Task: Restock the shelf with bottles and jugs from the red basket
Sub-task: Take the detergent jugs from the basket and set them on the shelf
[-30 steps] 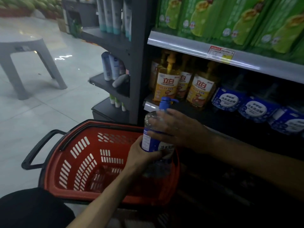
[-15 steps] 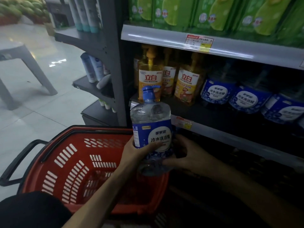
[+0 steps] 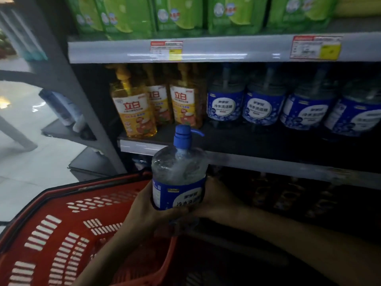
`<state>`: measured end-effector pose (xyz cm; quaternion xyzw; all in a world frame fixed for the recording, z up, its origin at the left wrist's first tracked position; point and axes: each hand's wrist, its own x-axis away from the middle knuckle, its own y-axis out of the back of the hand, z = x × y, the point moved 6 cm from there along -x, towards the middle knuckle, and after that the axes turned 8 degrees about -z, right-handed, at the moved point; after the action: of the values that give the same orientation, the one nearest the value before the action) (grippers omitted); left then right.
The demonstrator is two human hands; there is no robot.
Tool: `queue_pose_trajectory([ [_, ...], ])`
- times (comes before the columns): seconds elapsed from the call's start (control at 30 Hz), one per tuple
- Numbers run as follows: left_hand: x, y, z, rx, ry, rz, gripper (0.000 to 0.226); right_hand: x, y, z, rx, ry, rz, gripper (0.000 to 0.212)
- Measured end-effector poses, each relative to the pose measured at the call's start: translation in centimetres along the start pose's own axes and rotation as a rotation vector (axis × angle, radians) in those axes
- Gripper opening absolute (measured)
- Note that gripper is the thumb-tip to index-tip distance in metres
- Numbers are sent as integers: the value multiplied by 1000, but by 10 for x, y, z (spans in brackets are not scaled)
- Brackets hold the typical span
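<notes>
I had my left hand (image 3: 142, 209) and right hand (image 3: 219, 203) both curled round the blue-pump bottle (image 3: 179, 174), upright above the red basket (image 3: 61, 234), in front of the shelf (image 3: 257, 159).

shop; price tags (image 3: 166, 49) on stocked shelf (image 3: 206, 51)

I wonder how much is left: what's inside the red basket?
Of the red basket only slotted walls show, no goods visible. Its right part is hidden behind the pump bottle and the left hand and right hand gripping it.
</notes>
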<state>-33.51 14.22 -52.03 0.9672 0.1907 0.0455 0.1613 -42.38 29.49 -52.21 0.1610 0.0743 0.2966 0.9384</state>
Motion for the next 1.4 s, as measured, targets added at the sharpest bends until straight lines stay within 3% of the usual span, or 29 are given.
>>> queue_pose_trajectory([
  [0.27, -39, -30, -51, -168, -185, 122, 77, -1, 48, 5, -83, 44, -249, 88],
  [0.37, -59, -43, -83, -222, -348, 67, 79, -11, 76, 13, 27, 79, -405, 76],
  [0.57, -106, -72, -123, -199, -561, -52, 103, -43, 130, 16, 182, 153, -643, 85],
  [0.7, -134, -92, -135, -176, -550, -48, 101, -62, 157, 11, 189, 180, -728, 91],
  [0.87, -160, -112, -132, -166, -495, -24, 110, -75, 177, -3, 130, 147, -693, 101],
  [1.07, -177, -128, -124, -118, -374, -37, 88, -88, 187, -21, 20, 36, -632, 111],
  [1.4, -183, -134, -124, -74, -225, 2, 78, -91, 189, -26, 68, -95, -641, 92],
])
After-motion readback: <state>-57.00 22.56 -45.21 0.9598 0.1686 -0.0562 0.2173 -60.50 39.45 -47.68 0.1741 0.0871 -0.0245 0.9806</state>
